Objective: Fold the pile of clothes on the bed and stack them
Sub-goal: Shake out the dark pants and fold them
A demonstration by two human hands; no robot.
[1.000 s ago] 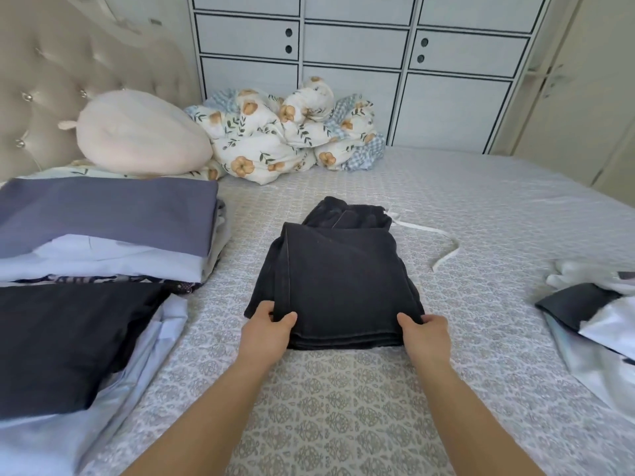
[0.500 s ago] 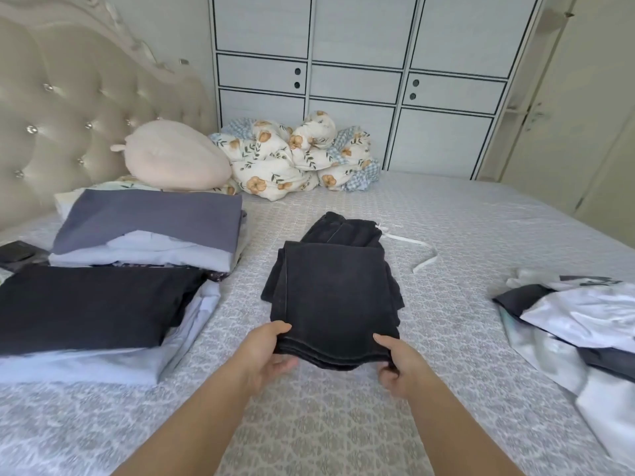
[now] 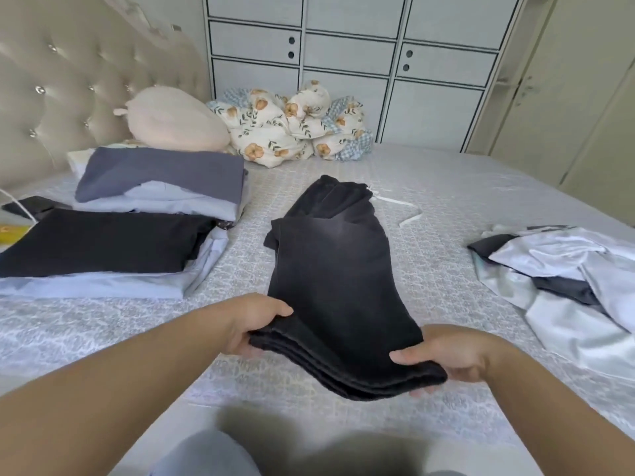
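Folded black jeans lie in the middle of the bed, their near end lifted off the cover. My left hand grips the near left corner, thumb on top and fingers underneath. My right hand grips the near right corner the same way. On the left stand two stacks of folded clothes: a near one topped by a black garment and a far one topped by a grey-blue garment. An unfolded heap of white and dark clothes lies on the right.
The grey patterned bed cover spreads around. A pink plush pillow and a floral bundled quilt sit by the tufted headboard. A white drawstring trails beside the jeans. White wardrobe doors stand behind.
Both hands slid under the near edge of the jeans and lifted it toward me. The camera has pulled back and tilted, showing more of the bed.
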